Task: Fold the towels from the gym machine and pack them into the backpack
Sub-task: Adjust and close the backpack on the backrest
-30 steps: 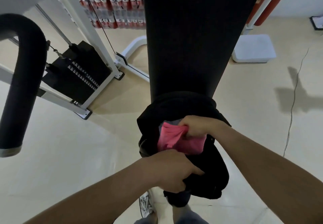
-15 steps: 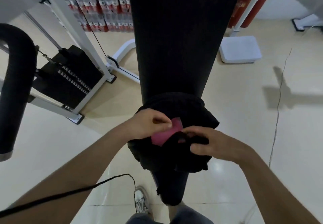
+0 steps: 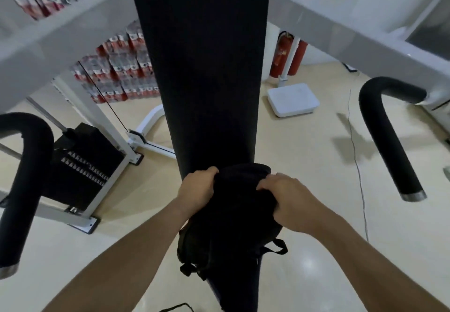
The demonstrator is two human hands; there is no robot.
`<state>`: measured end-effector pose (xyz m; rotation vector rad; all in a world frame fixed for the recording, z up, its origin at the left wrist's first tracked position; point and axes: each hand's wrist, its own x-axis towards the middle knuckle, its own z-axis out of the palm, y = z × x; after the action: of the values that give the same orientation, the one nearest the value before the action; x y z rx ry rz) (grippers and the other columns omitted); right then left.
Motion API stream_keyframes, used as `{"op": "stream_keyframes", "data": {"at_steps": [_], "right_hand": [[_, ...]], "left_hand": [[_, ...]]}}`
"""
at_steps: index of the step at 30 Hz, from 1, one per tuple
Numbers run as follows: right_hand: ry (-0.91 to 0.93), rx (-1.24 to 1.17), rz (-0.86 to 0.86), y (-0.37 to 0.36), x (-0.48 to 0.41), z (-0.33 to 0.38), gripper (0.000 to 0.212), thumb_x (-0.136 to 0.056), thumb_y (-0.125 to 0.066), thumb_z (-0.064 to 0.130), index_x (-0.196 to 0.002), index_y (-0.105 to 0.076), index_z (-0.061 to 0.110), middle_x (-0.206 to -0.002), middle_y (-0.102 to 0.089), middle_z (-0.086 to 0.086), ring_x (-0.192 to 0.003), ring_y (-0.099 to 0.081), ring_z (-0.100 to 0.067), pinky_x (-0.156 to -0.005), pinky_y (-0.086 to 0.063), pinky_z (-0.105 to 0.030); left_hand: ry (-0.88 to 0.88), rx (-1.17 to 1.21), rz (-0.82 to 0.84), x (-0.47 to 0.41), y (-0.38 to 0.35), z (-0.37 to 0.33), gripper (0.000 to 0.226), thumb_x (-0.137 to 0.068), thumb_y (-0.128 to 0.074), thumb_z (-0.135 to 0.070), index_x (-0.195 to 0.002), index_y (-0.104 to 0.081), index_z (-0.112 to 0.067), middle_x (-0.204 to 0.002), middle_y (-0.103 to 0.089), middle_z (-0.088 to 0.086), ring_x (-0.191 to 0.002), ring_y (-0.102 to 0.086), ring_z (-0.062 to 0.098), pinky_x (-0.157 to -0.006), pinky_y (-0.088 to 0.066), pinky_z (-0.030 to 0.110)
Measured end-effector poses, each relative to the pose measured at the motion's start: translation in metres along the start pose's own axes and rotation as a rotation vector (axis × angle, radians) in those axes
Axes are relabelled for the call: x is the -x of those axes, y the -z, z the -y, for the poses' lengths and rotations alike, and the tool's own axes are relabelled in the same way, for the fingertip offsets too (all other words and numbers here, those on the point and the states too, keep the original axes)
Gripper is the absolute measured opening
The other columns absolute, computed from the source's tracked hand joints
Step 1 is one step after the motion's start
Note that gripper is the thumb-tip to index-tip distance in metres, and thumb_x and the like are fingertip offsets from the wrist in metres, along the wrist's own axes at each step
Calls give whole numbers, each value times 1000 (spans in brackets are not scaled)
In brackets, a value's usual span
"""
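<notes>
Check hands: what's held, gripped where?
Both hands hold the black backpack by its top edge: left hand on its left side, right hand on its right.

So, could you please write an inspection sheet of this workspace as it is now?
Surface: long black bench pad; beige floor below.
Job's things: black backpack lies on the pad; no towel visible.
Clutter: white box on the floor.
Hands: left hand and right hand both grip the backpack's top.
Cables: thin cable across the floor at right.
Surroundings: weight stack, red-and-white packs, fire extinguishers, two padded handles.
</notes>
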<state>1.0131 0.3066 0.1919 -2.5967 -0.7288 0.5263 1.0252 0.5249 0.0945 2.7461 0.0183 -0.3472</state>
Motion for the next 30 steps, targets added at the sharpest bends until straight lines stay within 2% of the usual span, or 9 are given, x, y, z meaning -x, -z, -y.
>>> {"op": "stream_keyframes", "data": {"at_steps": [6, 8, 10, 12, 17, 20, 23, 26, 30], "right_hand": [[-23, -338, -428, 72, -11, 15, 20, -71, -58, -3, -76, -60, 16, -74, -60, 5, -70, -54, -7, -63, -42, -22], [8, -302, -416, 85, -22, 16, 18, -72, -62, 1, -86, -61, 13, -85, -59, 2, -78, -54, -10, -66, -39, -16], [42, -304, -276, 90, -32, 17, 38, -71, -62, 2, -104, -60, 19, -92, -60, 8, -84, -57, -10, -70, -41, -10], [117, -222, -153, 90, -37, 24, 49, -71, -59, 10, -114, -58, 33, -91, -64, 13, -83, -61, -7, -72, -47, -17], [151, 25, -415, 116, -45, 56, 18, -71, -58, 4, -74, -57, 21, -66, -56, 8, -73, -60, -22, -56, -41, -30], [260, -5, -452, 148, -52, 82, 15, -72, -60, 4, -73, -64, 19, -67, -61, 5, -73, -59, -18, -67, -49, -36], [372, 29, -463, 178, -59, 112, 18, -71, -63, 3, -72, -68, 21, -66, -60, 10, -74, -59, -13, -76, -51, -38], [405, 64, -485, 199, -76, 141, 26, -69, -59, -2, -70, -68, 23, -75, -67, 2, -81, -64, -20, -83, -52, -43], [268, -50, -545, 204, -96, 153, 39, -72, -55, -1, -68, -59, 38, -96, -66, 6, -99, -62, -21, -91, -49, -48]], "left_hand": [[-41, 321, -239, 20, 88, -28, 18, -98, -46, -21, -109, -59, -19, -97, -66, -1, -93, -61, 22, -77, -44, 34], [-83, 361, -272, 27, 111, -39, 16, -98, -48, -24, -107, -61, -22, -93, -64, -7, -89, -60, 15, -74, -41, 31], [-136, 310, -285, 34, 125, -57, 18, -98, -47, -25, -107, -62, -22, -89, -62, -11, -83, -56, 9, -72, -37, 28], [-173, 286, -347, 41, 141, -76, 18, -97, -46, -24, -102, -63, -20, -84, -62, -11, -77, -56, 9, -68, -40, 30], [-232, 434, -385, 58, 188, -106, 13, -91, -56, -26, -84, -66, -21, -63, -60, -8, -58, -57, 12, -56, -45, 33], [-261, 575, -329, 82, 217, -100, 19, -82, -64, -47, -93, -65, -31, -80, -62, -9, -72, -58, 7, -66, -47, 28], [-200, 444, -219, 110, 230, -90, 73, -61, -69, -69, -123, -38, -46, -118, -48, -17, -109, -50, 2, -92, -46, 25], [-111, 588, -351, 106, 235, -108, 70, -66, -76, -47, -116, -26, -44, -102, -61, -9, -89, -66, 11, -75, -58, 39], [-74, 654, -522, 87, 243, -113, 51, -73, -71, -20, -112, -39, -26, -88, -63, -3, -75, -66, 15, -65, -59, 44]]}}
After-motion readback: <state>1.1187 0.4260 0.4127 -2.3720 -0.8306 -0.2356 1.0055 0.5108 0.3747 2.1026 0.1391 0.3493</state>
